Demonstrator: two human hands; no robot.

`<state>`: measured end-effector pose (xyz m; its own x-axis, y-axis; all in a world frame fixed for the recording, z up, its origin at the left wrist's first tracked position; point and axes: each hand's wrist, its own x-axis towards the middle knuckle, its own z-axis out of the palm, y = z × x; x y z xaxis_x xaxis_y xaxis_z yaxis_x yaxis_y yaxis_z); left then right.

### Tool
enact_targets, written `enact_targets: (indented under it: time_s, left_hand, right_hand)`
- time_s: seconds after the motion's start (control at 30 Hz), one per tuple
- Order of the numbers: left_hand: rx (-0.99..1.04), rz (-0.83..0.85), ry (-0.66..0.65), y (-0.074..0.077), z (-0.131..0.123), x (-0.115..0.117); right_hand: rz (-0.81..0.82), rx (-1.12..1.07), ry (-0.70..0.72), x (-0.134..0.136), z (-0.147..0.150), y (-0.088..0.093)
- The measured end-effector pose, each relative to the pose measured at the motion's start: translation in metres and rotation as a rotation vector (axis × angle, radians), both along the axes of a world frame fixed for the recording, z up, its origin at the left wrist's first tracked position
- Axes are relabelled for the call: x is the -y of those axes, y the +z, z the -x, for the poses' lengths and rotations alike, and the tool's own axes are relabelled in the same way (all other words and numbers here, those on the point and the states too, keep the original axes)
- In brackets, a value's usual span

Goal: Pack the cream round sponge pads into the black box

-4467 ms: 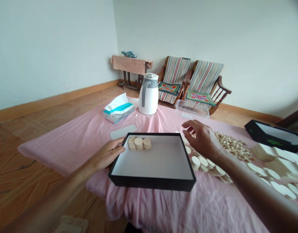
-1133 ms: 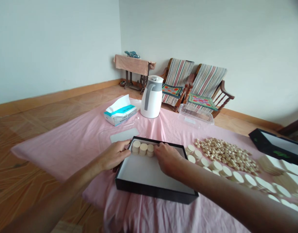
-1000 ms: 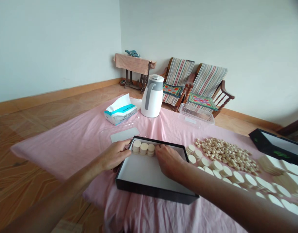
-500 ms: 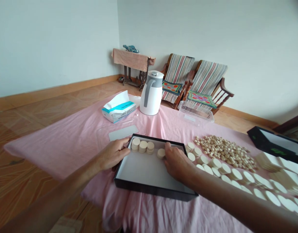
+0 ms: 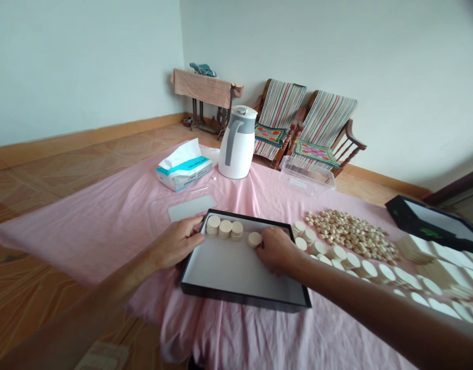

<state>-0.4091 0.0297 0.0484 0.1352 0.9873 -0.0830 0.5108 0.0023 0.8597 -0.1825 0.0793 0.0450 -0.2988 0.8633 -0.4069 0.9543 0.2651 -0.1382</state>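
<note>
A shallow black box [image 5: 244, 280] with a white inside lies on the pink cloth in front of me. My left hand [image 5: 179, 241] grips its left wall, thumb over the rim. Three short stacks of round wooden discs [image 5: 225, 228] stand side by side along the box's far wall. To their right is a separate wooden disc [image 5: 254, 239], and the curled fingers of my right hand [image 5: 277, 249] hold its right side. My fingertips there are partly hidden by the hand itself.
Rows of wooden discs [image 5: 352, 260], a heap of small wooden pieces [image 5: 347, 231] and flat wooden stacks [image 5: 444, 275] cover the right side. A black lid-like tray [image 5: 432, 226], clear plastic container [image 5: 307, 177], white jug [image 5: 236, 146] and tissue pack [image 5: 186, 172] stand farther back.
The whole view has shifted slightly. My right hand stays by the separate disc, its fingers a little lower against the disc's side. My left hand keeps its hold on the box.
</note>
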Motion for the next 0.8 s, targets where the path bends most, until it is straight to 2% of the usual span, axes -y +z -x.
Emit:
enact_targets:
  time_s: [0.1, 0.17, 0.3, 0.47, 0.57, 0.67, 0.8]
  left_hand:
    - [0.010, -0.005, -0.047, 0.003, 0.000, 0.000]
    - [0.013, 0.010, -0.064, 0.004, 0.000, 0.000]
    - [-0.002, 0.031, -0.059, 0.005, 0.000, 0.000]
    - [-0.020, 0.003, -0.069, 0.002, 0.001, -0.001]
    - [-0.024, -0.049, -0.076, -0.001, 0.003, -0.001]
    - [-0.004, -0.057, -0.097, -0.003, 0.004, -0.001]
    - [0.010, -0.026, -0.062, -0.003, 0.002, -0.002]
  right_hand:
    - [0.226, -0.130, -0.131, -0.003, 0.000, -0.003]
    - [0.275, -0.191, -0.182, -0.005, -0.001, -0.006]
    - [0.233, -0.221, -0.145, -0.006, -0.001, -0.012]
    - [-0.031, -0.123, -0.032, -0.003, 0.004, -0.008]
    - [-0.091, -0.120, -0.029, -0.004, 0.007, -0.007]
    - [-0.039, -0.202, -0.106, -0.006, 0.008, -0.013]
    - [0.142, -0.322, -0.166, -0.005, 0.008, -0.012]
